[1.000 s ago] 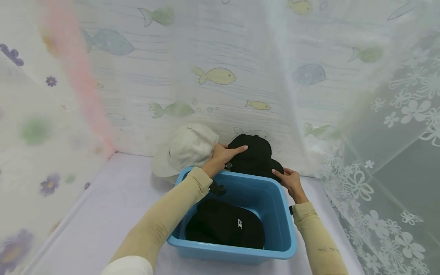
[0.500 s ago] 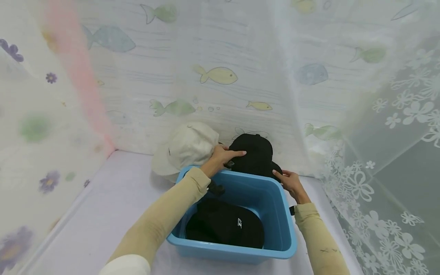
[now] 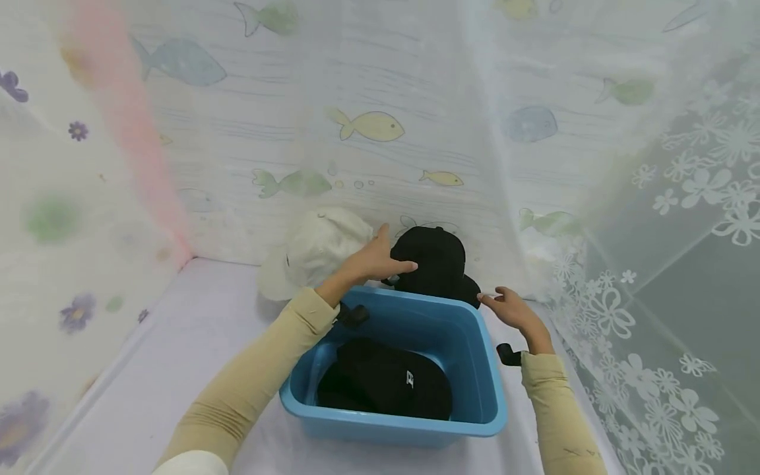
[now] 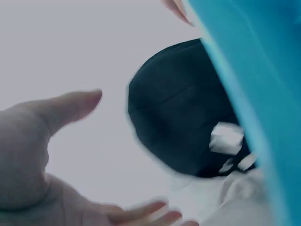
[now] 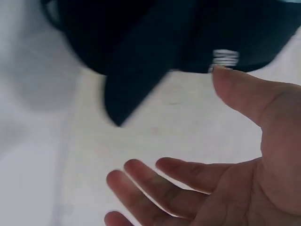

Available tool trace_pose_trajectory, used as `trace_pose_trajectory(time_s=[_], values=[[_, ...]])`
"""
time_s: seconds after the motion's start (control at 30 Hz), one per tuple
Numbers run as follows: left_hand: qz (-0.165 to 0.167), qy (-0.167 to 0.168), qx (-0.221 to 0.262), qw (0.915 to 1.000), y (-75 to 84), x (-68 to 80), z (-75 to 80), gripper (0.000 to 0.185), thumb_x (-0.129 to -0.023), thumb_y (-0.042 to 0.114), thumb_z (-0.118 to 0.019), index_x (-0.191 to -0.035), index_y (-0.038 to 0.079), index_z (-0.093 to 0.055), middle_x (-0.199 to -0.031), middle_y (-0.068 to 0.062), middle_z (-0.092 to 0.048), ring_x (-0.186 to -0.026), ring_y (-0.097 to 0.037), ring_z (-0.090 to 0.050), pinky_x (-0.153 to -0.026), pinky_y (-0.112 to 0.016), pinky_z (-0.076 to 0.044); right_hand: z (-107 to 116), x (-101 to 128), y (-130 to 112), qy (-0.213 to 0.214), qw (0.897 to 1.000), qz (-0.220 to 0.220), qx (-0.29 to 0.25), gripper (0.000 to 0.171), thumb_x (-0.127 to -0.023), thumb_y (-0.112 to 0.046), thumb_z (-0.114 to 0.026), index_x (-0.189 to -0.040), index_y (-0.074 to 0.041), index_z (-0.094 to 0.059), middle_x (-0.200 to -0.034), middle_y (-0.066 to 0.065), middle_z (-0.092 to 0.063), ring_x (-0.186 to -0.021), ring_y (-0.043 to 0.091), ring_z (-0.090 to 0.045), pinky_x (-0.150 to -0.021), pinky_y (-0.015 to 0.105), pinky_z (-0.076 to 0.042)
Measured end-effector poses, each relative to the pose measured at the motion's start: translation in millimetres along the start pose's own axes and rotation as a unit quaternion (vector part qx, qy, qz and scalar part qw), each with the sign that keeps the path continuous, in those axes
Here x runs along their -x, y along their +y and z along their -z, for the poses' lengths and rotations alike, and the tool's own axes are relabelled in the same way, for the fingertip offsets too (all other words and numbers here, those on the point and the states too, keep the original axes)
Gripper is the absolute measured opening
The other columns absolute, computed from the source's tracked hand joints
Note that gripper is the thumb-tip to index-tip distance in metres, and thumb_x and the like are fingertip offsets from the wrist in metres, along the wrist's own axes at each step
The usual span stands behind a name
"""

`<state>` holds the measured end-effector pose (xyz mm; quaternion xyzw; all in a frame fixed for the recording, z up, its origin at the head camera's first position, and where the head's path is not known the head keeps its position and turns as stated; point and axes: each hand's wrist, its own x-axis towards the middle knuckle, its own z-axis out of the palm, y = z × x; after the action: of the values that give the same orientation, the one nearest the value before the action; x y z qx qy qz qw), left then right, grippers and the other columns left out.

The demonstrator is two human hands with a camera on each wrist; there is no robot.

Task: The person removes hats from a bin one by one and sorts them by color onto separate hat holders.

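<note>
Left arm: enters from the lower left of the head view, sleeved in beige with a white cuff edge at the bottom, extended diagonally toward frame centre. Left hand (image 3: 371, 260): held palm down, fingers straight and together, thumb raised apart; the left wrist view shows the palm open at lower left, thumb extended, fingertips blurred. Right arm: enters from the lower right, beige sleeve, forearm rising toward centre right. Right hand (image 3: 513, 309): loosely spread, fingers lightly bent, holding nothing (the right wrist view confirms an open palm at lower right, thumb upper right, fingers fanned toward lower centre).
</note>
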<state>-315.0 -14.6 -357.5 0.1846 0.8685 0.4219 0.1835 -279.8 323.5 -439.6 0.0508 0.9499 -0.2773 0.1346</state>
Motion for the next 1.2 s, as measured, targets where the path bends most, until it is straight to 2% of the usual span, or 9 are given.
trace_pose_trajectory(time_s=[0.03,0.07,0.23,0.4,0.53,0.67,0.8,1.0,1.2], values=[[-0.015,-0.013,-0.015,0.9997,0.9,3.4,4.4,0.110,-0.098,0.043,-0.065,-0.160,0.004,0.017,-0.170,-0.020,-0.005,-0.148,-0.040,-0.034,-0.120,-0.051,-0.032,3.6,5.0,-4.5,0.007,1.000,0.006,0.007,0.086,-0.107,-0.047,-0.045,-0.153,0.019,-0.015,-0.150,0.043,-0.033,-0.136,0.057,-0.039,-0.108,0.066,-0.040],[-0.030,-0.027,-0.034,0.9986,1.5,6.9,9.1,0.108,-0.098,0.045,-0.064,-0.161,0.005,0.015,-0.169,-0.021,-0.008,-0.151,-0.038,-0.030,-0.119,-0.052,-0.034,6.6,10.3,-9.1,0.013,1.000,0.011,0.016,0.085,-0.107,-0.046,-0.045,-0.153,0.018,-0.014,-0.151,0.043,-0.032,-0.137,0.058,-0.038,-0.108,0.066,-0.040],[-0.119,-0.095,-0.094,0.9839,-7.3,27.3,30.9,0.093,-0.102,0.044,-0.060,-0.164,0.007,-0.001,-0.163,-0.022,-0.030,-0.149,-0.036,-0.034,-0.118,-0.055,-0.035,14.3,37.0,-29.3,0.030,0.997,0.046,0.056,0.090,-0.105,-0.048,-0.050,-0.156,0.015,-0.010,-0.155,0.041,-0.028,-0.139,0.058,-0.034,-0.108,0.069,-0.037],[-0.168,-0.082,-0.141,0.9721,-20.9,52.3,39.9,0.081,-0.103,0.043,-0.059,-0.163,0.008,-0.018,-0.164,-0.017,-0.033,-0.151,-0.032,-0.033,-0.120,-0.055,-0.032,16.8,65.1,-51.2,0.037,0.989,0.108,0.090,0.091,-0.103,-0.045,-0.056,-0.155,0.017,-0.013,-0.156,0.041,-0.025,-0.141,0.059,-0.030,-0.110,0.071,-0.033],[-0.179,-0.045,-0.167,0.9684,-29.9,73.4,40.7,0.078,-0.101,0.044,-0.061,-0.162,0.011,-0.026,-0.163,-0.013,-0.036,-0.149,-0.032,-0.037,-0.118,-0.056,-0.035,18.0,84.5,-65.3,0.052,0.981,0.165,0.092,0.087,-0.103,-0.042,-0.057,-0.157,0.013,-0.016,-0.161,0.036,-0.022,-0.146,0.057,-0.022,-0.115,0.071,-0.025],[-0.188,-0.021,-0.159,0.9690,-39.9,93.1,38.6,0.077,-0.100,0.044,-0.063,-0.161,0.012,-0.029,-0.164,-0.010,-0.034,-0.149,-0.033,-0.036,-0.117,-0.058,-0.035,16.3,100.0,-76.0,0.051,0.969,0.228,0.081,0.084,-0.103,-0.039,-0.060,-0.160,0.004,-0.017,-0.165,0.028,-0.018,-0.150,0.051,-0.018,-0.116,0.071,-0.022],[-0.194,0.002,-0.158,0.9683,-51.4,111.5,33.1,0.074,-0.101,0.043,-0.062,-0.160,0.011,-0.032,-0.165,-0.009,-0.034,-0.152,-0.033,-0.031,-0.119,-0.059,-0.031,11.1,106.8,-86.1,0.028,0.959,0.276,0.067,0.082,-0.102,-0.039,-0.061,-0.162,-0.003,-0.018,-0.168,0.021,-0.016,-0.152,0.046,-0.018,-0.117,0.070,-0.023],[-0.193,0.052,-0.218,0.9553,-67.0,136.4,18.4,0.071,-0.103,0.047,-0.056,-0.161,0.012,-0.031,-0.167,-0.008,-0.029,-0.155,-0.036,-0.021,-0.122,-0.061,-0.022,-1.7,105.0,-104.1,0.002,0.942,0.330,0.062,0.080,-0.102,-0.042,-0.061,-0.163,-0.011,-0.021,-0.169,0.013,-0.020,-0.154,0.039,-0.021,-0.119,0.066,-0.024],[-0.166,0.055,-0.237,0.9555,-85.9,155.0,6.9,0.065,-0.108,0.048,-0.044,-0.163,0.018,-0.027,-0.169,-0.007,-0.022,-0.156,-0.039,-0.014,-0.121,-0.067,-0.012,-18.1,100.7,-126.4,-0.063,0.926,0.366,0.061,0.077,-0.102,-0.049,-0.058,-0.163,-0.016,-0.026,-0.168,0.004,-0.026,-0.154,0.028,-0.027,-0.120,0.057,-0.029]])
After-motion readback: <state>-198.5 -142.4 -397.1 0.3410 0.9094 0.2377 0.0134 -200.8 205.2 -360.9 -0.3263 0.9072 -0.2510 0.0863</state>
